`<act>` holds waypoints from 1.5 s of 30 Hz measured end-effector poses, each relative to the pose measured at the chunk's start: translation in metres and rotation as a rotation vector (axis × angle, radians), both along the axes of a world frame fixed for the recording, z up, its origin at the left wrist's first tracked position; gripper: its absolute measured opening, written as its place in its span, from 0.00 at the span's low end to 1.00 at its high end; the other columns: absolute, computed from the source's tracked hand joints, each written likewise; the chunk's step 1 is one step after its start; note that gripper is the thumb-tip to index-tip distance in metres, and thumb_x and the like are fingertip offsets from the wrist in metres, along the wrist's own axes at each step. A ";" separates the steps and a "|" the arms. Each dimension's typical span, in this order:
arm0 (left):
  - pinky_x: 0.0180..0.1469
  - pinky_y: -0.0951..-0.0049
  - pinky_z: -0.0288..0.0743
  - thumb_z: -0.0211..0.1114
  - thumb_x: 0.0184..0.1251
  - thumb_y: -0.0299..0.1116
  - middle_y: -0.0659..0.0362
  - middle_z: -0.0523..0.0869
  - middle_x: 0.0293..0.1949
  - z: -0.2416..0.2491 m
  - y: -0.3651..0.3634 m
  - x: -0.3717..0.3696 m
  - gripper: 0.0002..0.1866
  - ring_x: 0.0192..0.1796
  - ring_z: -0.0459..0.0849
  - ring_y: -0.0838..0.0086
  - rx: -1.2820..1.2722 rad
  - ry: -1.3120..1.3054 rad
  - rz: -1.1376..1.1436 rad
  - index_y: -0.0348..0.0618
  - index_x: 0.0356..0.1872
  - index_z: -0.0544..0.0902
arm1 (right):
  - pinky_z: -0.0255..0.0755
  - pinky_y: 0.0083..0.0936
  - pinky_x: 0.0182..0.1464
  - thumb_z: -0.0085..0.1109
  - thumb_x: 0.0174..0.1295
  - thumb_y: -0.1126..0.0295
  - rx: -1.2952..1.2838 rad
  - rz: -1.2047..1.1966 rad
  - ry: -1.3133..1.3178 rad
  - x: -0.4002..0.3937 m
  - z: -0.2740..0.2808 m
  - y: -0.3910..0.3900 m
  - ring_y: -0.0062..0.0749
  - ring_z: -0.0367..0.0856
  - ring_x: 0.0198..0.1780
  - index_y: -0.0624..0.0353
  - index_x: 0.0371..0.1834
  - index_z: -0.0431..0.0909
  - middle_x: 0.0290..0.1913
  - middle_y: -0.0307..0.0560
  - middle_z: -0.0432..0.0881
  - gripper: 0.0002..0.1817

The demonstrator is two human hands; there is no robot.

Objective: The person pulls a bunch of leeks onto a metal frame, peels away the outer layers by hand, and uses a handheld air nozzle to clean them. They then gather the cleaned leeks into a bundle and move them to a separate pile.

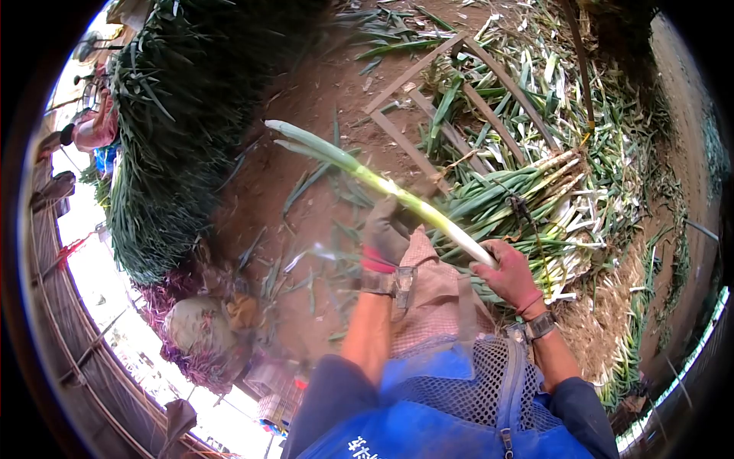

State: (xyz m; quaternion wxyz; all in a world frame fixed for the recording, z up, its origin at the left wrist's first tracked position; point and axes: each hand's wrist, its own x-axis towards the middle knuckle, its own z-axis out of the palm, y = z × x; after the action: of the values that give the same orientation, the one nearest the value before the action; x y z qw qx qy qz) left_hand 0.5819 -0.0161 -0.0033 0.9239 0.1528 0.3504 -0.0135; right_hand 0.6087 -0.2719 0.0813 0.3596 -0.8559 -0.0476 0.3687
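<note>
At far left a tall heap of green leaves (pixel 183 115) stands on the dirt. The left hand (pixel 386 233), gloved, has its fingers closed around the middle of a long leek (pixel 382 183); the right hand (pixel 508 271) clamps the white end. Gripped unevenly, the stalk could snap or slip onto the trimmed pile (pixel 527 191) beside the wooden frame (pixel 459 92).

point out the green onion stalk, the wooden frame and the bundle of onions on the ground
green onion stalk (pixel 367 177), head view, pale green mid-shaft
wooden frame (pixel 417 70), head view, left slat
bundle of onions (pixel 501 191), head view, green leaves
</note>
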 end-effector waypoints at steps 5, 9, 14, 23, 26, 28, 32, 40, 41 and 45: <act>0.67 0.48 0.80 0.56 0.80 0.36 0.47 0.87 0.55 -0.004 -0.005 -0.006 0.19 0.58 0.87 0.54 0.015 -0.034 -0.042 0.39 0.65 0.76 | 0.79 0.33 0.47 0.73 0.59 0.58 0.039 0.049 -0.003 0.010 0.000 0.009 0.36 0.87 0.42 0.59 0.55 0.82 0.43 0.49 0.86 0.25; 0.60 0.54 0.84 0.55 0.81 0.34 0.49 0.87 0.51 -0.005 -0.028 -0.013 0.15 0.53 0.88 0.58 0.028 -0.055 -0.173 0.39 0.61 0.77 | 0.79 0.36 0.49 0.72 0.60 0.54 0.093 0.061 -0.221 0.027 0.002 0.050 0.41 0.86 0.45 0.58 0.56 0.83 0.46 0.50 0.84 0.26; 0.40 0.67 0.86 0.55 0.81 0.35 0.58 0.87 0.42 0.024 -0.055 -0.013 0.09 0.40 0.89 0.70 -0.046 0.054 -0.180 0.43 0.52 0.78 | 0.78 0.42 0.48 0.68 0.62 0.60 0.031 0.129 -0.374 0.036 -0.015 0.066 0.51 0.82 0.45 0.56 0.54 0.85 0.43 0.52 0.80 0.20; 0.41 0.67 0.87 0.58 0.82 0.37 0.56 0.88 0.44 0.005 -0.052 -0.012 0.15 0.41 0.90 0.70 0.045 0.091 -0.215 0.37 0.58 0.79 | 0.77 0.39 0.46 0.69 0.60 0.65 0.119 0.071 -0.372 0.031 -0.021 0.057 0.48 0.83 0.44 0.57 0.45 0.88 0.37 0.48 0.82 0.13; 0.44 0.67 0.87 0.59 0.82 0.36 0.54 0.88 0.46 0.001 -0.050 -0.016 0.16 0.44 0.90 0.69 0.000 0.024 -0.229 0.36 0.60 0.79 | 0.77 0.39 0.46 0.69 0.59 0.68 0.172 0.004 -0.385 0.027 -0.019 0.055 0.47 0.83 0.43 0.57 0.43 0.88 0.37 0.48 0.84 0.11; 0.47 0.66 0.87 0.61 0.81 0.35 0.54 0.87 0.49 0.003 -0.051 -0.015 0.17 0.47 0.89 0.68 -0.019 0.040 -0.226 0.35 0.62 0.78 | 0.77 0.39 0.45 0.69 0.58 0.69 0.184 -0.025 -0.391 0.028 -0.016 0.053 0.46 0.84 0.43 0.57 0.42 0.89 0.37 0.48 0.85 0.10; 0.51 0.65 0.86 0.61 0.81 0.34 0.54 0.86 0.50 0.002 -0.051 -0.016 0.18 0.49 0.88 0.68 -0.066 -0.066 -0.216 0.36 0.64 0.77 | 0.77 0.38 0.45 0.67 0.56 0.72 0.157 0.028 -0.519 0.031 -0.010 0.052 0.46 0.84 0.42 0.57 0.40 0.89 0.36 0.47 0.85 0.09; 0.51 0.62 0.89 0.61 0.81 0.34 0.55 0.89 0.45 0.003 -0.047 -0.012 0.17 0.49 0.90 0.65 -0.112 -0.096 -0.209 0.38 0.64 0.77 | 0.78 0.38 0.42 0.67 0.56 0.74 0.182 -0.067 -0.567 0.030 -0.013 0.063 0.47 0.84 0.38 0.59 0.37 0.88 0.33 0.49 0.84 0.06; 0.53 0.62 0.88 0.60 0.80 0.31 0.53 0.88 0.48 0.005 -0.047 -0.011 0.14 0.48 0.90 0.65 -0.082 -0.116 -0.196 0.37 0.60 0.80 | 0.78 0.38 0.41 0.67 0.57 0.75 0.200 -0.084 -0.519 0.031 -0.013 0.062 0.47 0.84 0.38 0.60 0.37 0.88 0.33 0.50 0.84 0.06; 0.51 0.62 0.89 0.61 0.80 0.30 0.53 0.88 0.47 0.014 -0.050 -0.004 0.13 0.47 0.91 0.65 -0.041 -0.088 -0.186 0.35 0.59 0.80 | 0.77 0.33 0.40 0.64 0.60 0.76 0.255 -0.152 -0.423 0.031 -0.017 0.060 0.42 0.84 0.36 0.63 0.37 0.87 0.33 0.50 0.84 0.05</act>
State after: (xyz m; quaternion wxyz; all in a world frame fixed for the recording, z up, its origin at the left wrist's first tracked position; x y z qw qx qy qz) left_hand 0.5776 -0.0659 0.0105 0.9362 0.1664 0.2933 -0.0996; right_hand 0.6397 -0.2119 0.0647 0.4732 -0.8628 -0.1036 0.1443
